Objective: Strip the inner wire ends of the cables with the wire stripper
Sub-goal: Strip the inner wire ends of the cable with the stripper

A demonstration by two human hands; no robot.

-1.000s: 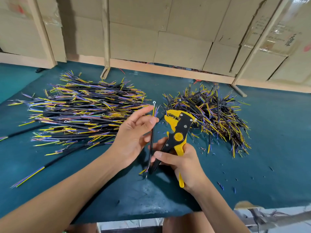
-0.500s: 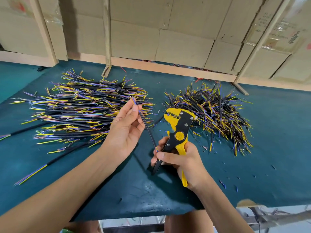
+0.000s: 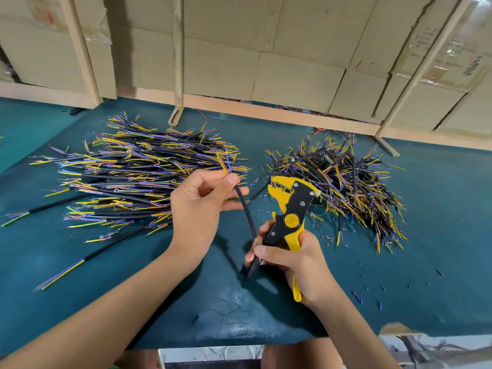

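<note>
So over on the left there's the big heap of short black-sheathed cables with yellow and purple inner wires (image 3: 138,182) lying on the teal-covered table (image 3: 439,262), same as before. The left hand (image 3: 202,206) has changed things up though: a second ago it held one black cable (image 3: 246,209) nearly upright, now the cable is tipped over, its top pinched between thumb and fingertips with the coloured wire ends poking out above the grip. Its lower end has swung down to the right hand (image 3: 290,259), where the fingertips seem to touch it. That hand's grip is clenched round the handles of the yellow and black wire stripper (image 3: 290,214), whose jaws point up with nothing in them. I'd guess they're flipping the cable to do an end. Further right sits the messier pile of cables (image 3: 343,187).
</note>
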